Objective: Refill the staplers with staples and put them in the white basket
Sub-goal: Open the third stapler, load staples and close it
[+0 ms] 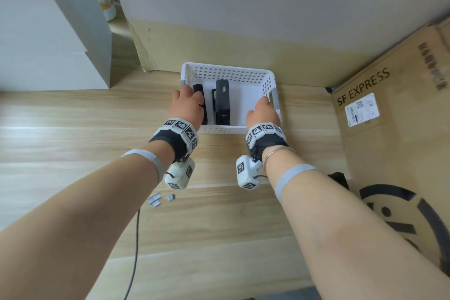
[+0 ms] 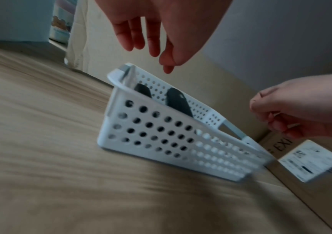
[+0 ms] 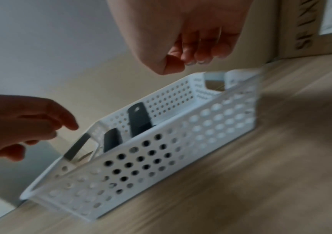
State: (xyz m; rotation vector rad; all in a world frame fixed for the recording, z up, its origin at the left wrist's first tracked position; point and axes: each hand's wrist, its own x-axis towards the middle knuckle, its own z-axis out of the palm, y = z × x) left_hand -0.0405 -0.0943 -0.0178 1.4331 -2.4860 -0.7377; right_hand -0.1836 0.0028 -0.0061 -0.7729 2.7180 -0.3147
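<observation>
Two black staplers sit inside the white basket on the bench. The left hand hovers above with fingers loose, empty; the right hand has fingers curled, holding nothing.

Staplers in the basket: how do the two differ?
The left stapler looks slimmer and lower; the right stapler is broader and rises higher above the basket rim in both wrist views. The left one lies next to the left wall, partly behind the left hand in the head view; the right one sits nearer the middle, fully in view. Both are black, lie parallel, and neither is held.
</observation>
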